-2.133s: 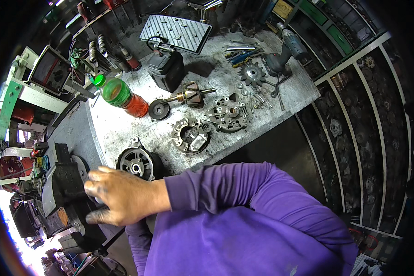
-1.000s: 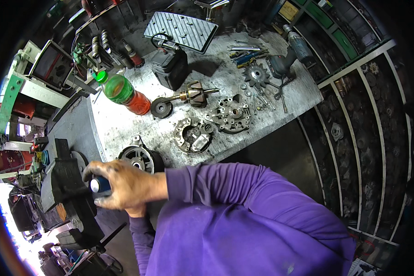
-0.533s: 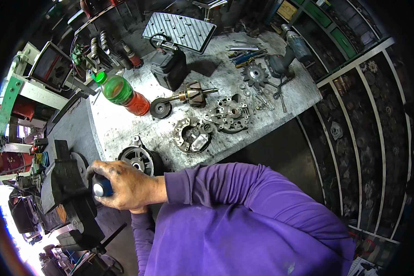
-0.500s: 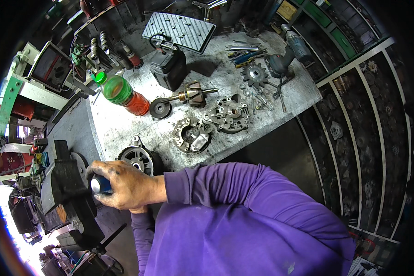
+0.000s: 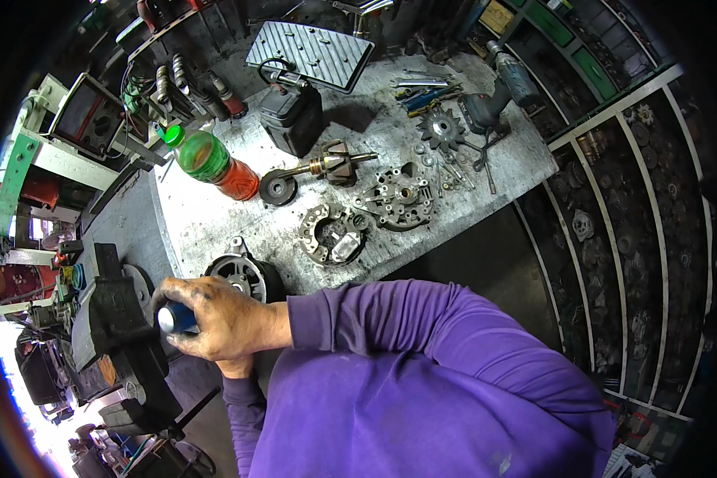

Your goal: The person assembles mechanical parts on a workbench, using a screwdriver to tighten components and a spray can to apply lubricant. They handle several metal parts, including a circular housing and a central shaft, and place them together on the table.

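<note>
My right hand (image 5: pixel 219 319) is wrapped around a blue cylindrical piece with a silver round end (image 5: pixel 167 320), beside the dark bench vise (image 5: pixel 115 307). I cannot make out what tool or part it belongs to. My left hand (image 5: pixel 236 368) shows only at the wrist, below and behind the right hand, and its fingers are hidden. Just beyond the right hand, a round dark metal housing (image 5: pixel 272 280) sits at the near edge of the metal-topped table (image 5: pixel 207 227). Two cast alternator end housings, one of them a ring-shaped piece (image 5: pixel 315 248), the other full of holes (image 5: pixel 402 209), lie farther right.
On the table are a rotor with a pulley (image 5: pixel 336 166), a green-and-red bottle (image 5: pixel 207 159), a black box-shaped container (image 5: pixel 291 119), a finned fan wheel (image 5: pixel 441 131), several hand tools (image 5: pixel 426 92) and a cordless drill (image 5: pixel 486 107). Shelves of parts (image 5: pixel 613 247) stand at right.
My right hand has shifted slightly, and the blue piece in it is tilted a little differently. The left wrist has moved slightly left. Things on the table look the same.
</note>
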Motion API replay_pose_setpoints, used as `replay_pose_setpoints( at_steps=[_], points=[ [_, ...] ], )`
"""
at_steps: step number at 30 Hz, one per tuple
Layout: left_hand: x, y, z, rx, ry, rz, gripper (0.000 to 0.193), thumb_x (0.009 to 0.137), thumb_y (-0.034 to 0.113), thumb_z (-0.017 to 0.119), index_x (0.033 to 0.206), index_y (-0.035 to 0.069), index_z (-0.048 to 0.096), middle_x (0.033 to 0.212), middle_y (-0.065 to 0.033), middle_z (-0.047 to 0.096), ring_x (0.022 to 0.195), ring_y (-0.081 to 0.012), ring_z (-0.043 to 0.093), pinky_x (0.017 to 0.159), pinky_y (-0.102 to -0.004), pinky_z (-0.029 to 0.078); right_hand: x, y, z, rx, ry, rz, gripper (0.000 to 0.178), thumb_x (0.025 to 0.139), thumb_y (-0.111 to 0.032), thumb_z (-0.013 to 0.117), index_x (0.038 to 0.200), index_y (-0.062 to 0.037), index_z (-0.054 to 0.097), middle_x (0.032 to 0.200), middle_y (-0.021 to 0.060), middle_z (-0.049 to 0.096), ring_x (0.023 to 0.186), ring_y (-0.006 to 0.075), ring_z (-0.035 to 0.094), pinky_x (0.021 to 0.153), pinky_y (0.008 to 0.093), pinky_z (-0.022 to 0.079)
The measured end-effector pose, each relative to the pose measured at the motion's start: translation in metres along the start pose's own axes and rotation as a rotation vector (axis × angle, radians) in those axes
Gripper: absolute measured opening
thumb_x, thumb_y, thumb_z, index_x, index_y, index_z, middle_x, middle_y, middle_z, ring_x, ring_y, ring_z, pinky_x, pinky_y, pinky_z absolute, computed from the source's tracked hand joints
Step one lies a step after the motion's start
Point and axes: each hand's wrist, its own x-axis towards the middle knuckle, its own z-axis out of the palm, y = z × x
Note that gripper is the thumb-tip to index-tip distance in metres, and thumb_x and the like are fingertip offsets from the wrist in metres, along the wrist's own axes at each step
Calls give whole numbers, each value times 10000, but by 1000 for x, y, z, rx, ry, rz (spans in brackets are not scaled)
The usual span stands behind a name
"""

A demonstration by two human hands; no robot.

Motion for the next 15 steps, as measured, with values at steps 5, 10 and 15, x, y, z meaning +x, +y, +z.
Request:
replay_pose_setpoints(
  at_steps=[5,10,15],
  points=[
    [0,1,0,6,-4,1,504,950,205,729,1382,8,560,1352,-204,624,1254,-337,604,1039,-487,469,-1,0,0,1,-28,34,432,816,-213,756,1172,-41,581,1043,175,675,1005,401,683,898,473,525],
    [1,1,-1,13,-8,0,495,950,208,731,1372,8,568,1341,-206,630,1249,-339,606,1032,-486,471,-4,2,0,-34,-12,26,435,820,-217,757,1175,-40,579,1038,175,673,1004,397,683,896,475,524],
    [1,3,-2,19,-7,-1,485,950,210,733,1361,7,575,1330,-207,636,1243,-341,609,1024,-485,472,-7,0,3,11,-28,27,425,822,-204,750,1177,-46,578,1042,171,674,1003,395,682,893,472,527]
  ],
)
